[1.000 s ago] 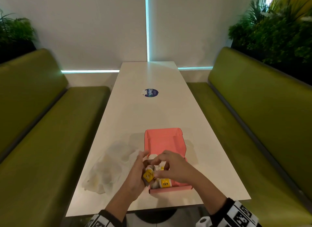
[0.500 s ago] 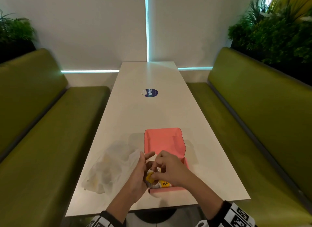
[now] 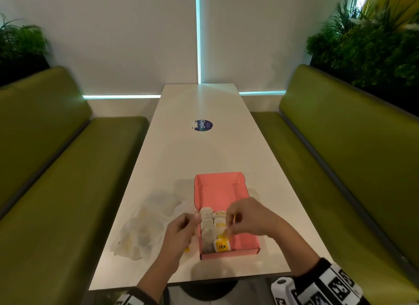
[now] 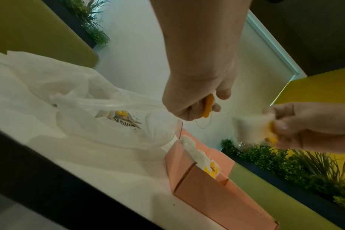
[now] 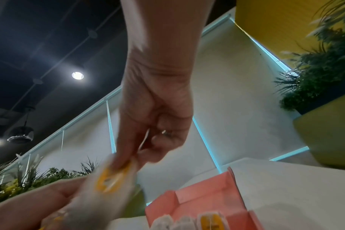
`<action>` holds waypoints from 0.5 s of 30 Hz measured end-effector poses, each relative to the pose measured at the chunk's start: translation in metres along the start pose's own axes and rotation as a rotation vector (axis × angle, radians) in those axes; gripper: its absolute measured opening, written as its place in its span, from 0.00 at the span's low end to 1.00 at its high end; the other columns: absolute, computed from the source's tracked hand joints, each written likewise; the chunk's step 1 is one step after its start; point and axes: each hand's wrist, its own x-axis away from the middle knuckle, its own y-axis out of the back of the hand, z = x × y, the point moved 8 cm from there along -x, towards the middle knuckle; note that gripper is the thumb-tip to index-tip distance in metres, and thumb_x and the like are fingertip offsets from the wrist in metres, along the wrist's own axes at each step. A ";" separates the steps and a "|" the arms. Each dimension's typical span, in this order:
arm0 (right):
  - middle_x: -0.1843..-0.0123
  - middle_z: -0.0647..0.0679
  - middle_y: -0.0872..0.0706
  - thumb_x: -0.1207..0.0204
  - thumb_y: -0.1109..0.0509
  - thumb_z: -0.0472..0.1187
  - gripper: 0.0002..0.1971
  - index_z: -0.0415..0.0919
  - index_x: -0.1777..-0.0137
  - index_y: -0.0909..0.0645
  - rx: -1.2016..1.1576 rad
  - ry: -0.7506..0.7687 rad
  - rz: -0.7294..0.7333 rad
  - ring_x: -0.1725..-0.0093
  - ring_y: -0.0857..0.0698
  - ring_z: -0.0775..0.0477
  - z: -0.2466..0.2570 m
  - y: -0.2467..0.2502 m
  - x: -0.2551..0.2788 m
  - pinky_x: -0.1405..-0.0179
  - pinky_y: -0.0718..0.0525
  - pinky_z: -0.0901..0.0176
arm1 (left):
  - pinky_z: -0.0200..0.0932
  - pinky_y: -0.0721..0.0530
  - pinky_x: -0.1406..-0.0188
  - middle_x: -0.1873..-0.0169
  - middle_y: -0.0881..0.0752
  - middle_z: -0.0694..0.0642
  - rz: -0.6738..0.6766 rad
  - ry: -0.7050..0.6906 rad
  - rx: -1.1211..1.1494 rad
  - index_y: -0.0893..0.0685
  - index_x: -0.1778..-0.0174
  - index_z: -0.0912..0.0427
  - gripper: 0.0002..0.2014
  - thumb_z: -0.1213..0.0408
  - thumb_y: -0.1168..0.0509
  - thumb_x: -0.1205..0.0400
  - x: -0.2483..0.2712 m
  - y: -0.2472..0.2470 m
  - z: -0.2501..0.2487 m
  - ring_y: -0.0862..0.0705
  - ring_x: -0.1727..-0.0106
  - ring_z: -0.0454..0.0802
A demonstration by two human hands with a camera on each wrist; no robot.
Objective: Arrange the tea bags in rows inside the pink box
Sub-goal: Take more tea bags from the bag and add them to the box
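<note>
The open pink box point(image 3: 229, 256) sits near the table's front edge, its lid point(image 3: 219, 186) lying back. Two rows of white tea bags point(image 3: 207, 225) with yellow tags fill its left part; the right part is bare. My right hand point(image 3: 231, 222) hovers over the box and pinches a blurred tea bag point(image 5: 112, 179) with a yellow tag. My left hand point(image 3: 192, 222) is just left of the box, fingers curled round a yellow tag point(image 4: 208, 107) with a thin string looping below it.
A crumpled clear plastic bag point(image 3: 147, 225) holding more tea bags point(image 4: 120, 118) lies left of the box. A round blue sticker point(image 3: 203, 125) marks the middle of the white table point(image 3: 204, 159). Green benches flank both sides.
Both hands were bunched together over the box's near left corner. They have drawn apart, the left one off to the box's left side, and the tea bag rows now show.
</note>
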 end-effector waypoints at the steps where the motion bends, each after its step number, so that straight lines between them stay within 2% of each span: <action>1: 0.64 0.54 0.17 0.32 0.23 0.36 0.16 0.54 0.72 0.25 0.074 -0.029 0.086 0.67 0.20 0.60 -0.004 -0.011 0.001 0.60 0.21 0.62 | 0.31 0.30 0.78 0.74 0.22 0.50 0.000 -0.018 0.009 0.16 0.63 0.64 0.12 0.60 0.36 0.18 0.000 0.000 -0.003 0.30 0.77 0.39; 2: 0.61 0.53 0.18 0.30 0.26 0.36 0.15 0.53 0.71 0.25 0.155 -0.064 0.009 0.63 0.19 0.56 -0.010 -0.006 -0.001 0.57 0.21 0.60 | 0.30 0.29 0.76 0.70 0.18 0.50 0.005 -0.033 0.010 0.15 0.63 0.61 0.10 0.61 0.36 0.18 0.000 -0.001 -0.007 0.27 0.77 0.37; 4: 0.56 0.53 0.20 0.26 0.32 0.38 0.11 0.50 0.68 0.27 0.290 -0.157 -0.324 0.54 0.19 0.50 -0.015 0.020 0.001 0.54 0.22 0.58 | 0.30 0.25 0.69 0.60 0.13 0.47 0.031 -0.062 -0.007 0.12 0.57 0.56 0.07 0.62 0.35 0.19 0.000 -0.004 -0.012 0.21 0.69 0.36; 5: 0.54 0.52 0.19 0.24 0.33 0.39 0.10 0.49 0.66 0.27 0.317 -0.164 -0.378 0.53 0.19 0.49 -0.014 0.025 0.003 0.55 0.22 0.58 | 0.29 0.24 0.66 0.55 0.12 0.46 0.045 -0.086 -0.018 0.11 0.54 0.54 0.06 0.62 0.34 0.19 0.001 -0.006 -0.014 0.18 0.63 0.35; 6: 0.54 0.51 0.18 0.24 0.32 0.39 0.10 0.49 0.67 0.26 0.305 -0.138 -0.318 0.54 0.19 0.50 -0.014 0.019 0.001 0.56 0.22 0.60 | 0.27 0.22 0.63 0.51 0.13 0.45 0.061 -0.123 -0.032 0.11 0.52 0.53 0.06 0.63 0.33 0.20 0.002 -0.008 -0.017 0.17 0.57 0.34; 8: 0.59 0.54 0.19 0.28 0.27 0.38 0.08 0.48 0.65 0.21 0.264 -0.072 -0.007 0.61 0.21 0.57 -0.015 -0.007 -0.003 0.63 0.24 0.67 | 0.23 0.23 0.58 0.46 0.16 0.43 0.090 -0.216 -0.115 0.10 0.50 0.51 0.07 0.61 0.30 0.23 0.004 -0.012 -0.022 0.19 0.47 0.30; 9: 0.62 0.56 0.20 0.30 0.25 0.38 0.04 0.45 0.62 0.17 0.248 -0.040 0.094 0.63 0.23 0.60 -0.013 -0.016 -0.001 0.65 0.26 0.70 | 0.22 0.24 0.55 0.45 0.18 0.41 0.117 -0.254 -0.179 0.11 0.49 0.48 0.10 0.56 0.28 0.25 0.004 -0.015 -0.023 0.20 0.44 0.30; 11: 0.65 0.58 0.21 0.31 0.24 0.38 0.03 0.44 0.61 0.16 0.191 -0.029 0.088 0.65 0.24 0.60 -0.011 -0.015 0.000 0.66 0.27 0.70 | 0.23 0.25 0.50 0.42 0.18 0.39 0.222 -0.284 -0.267 0.13 0.45 0.42 0.18 0.48 0.24 0.31 0.005 -0.025 -0.020 0.21 0.40 0.30; 12: 0.66 0.58 0.21 0.31 0.24 0.39 0.06 0.47 0.64 0.18 0.157 -0.030 0.052 0.65 0.24 0.60 -0.011 -0.012 0.000 0.66 0.27 0.70 | 0.23 0.25 0.47 0.42 0.17 0.38 0.276 -0.264 -0.291 0.14 0.45 0.40 0.20 0.48 0.23 0.32 0.006 -0.031 -0.016 0.21 0.40 0.30; 14: 0.65 0.60 0.21 0.31 0.23 0.40 0.10 0.51 0.68 0.21 0.112 -0.017 0.044 0.66 0.24 0.61 -0.009 -0.011 0.000 0.66 0.27 0.71 | 0.24 0.25 0.47 0.49 0.13 0.38 0.321 -0.229 -0.321 0.14 0.49 0.36 0.16 0.53 0.22 0.32 0.008 -0.038 -0.010 0.18 0.44 0.30; 15: 0.65 0.61 0.21 0.31 0.23 0.40 0.09 0.51 0.67 0.21 0.090 -0.006 0.043 0.66 0.24 0.61 -0.007 -0.011 0.001 0.66 0.28 0.72 | 0.27 0.23 0.50 0.55 0.11 0.37 0.306 -0.235 -0.337 0.13 0.56 0.33 0.12 0.55 0.22 0.31 0.008 -0.040 -0.009 0.16 0.50 0.31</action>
